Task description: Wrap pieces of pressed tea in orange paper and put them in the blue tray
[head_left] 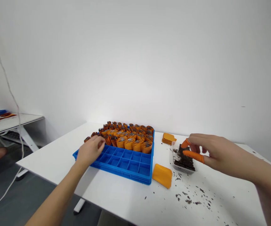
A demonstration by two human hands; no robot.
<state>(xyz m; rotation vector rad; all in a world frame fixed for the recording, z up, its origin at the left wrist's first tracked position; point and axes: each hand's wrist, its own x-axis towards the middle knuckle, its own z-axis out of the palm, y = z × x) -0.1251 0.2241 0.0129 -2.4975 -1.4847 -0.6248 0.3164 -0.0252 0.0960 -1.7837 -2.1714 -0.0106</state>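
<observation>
My left hand (92, 149) is over the left part of a blue compartment tray (133, 174), beside the folded orange packets (121, 142) standing in its rear cells. Its fingers are curled together, and what they may hold is hidden. On the right, my right hand (210, 150) wears orange finger cots on thumb and forefinger, whose tips are spread apart. Below those tips is a clear plastic box (178, 167) of dark brown strips (184, 161). A flat orange piece (162, 175) lies between tray and box. The tray's front cells show bare blue floors.
Behind the box is a small stack of orange pieces (168, 138). Dark crumbs (189, 201) are scattered over the white table (130, 201). A second table (29, 118) stands at the left, where a white cable (7, 78) hangs and part of another person's limb shows.
</observation>
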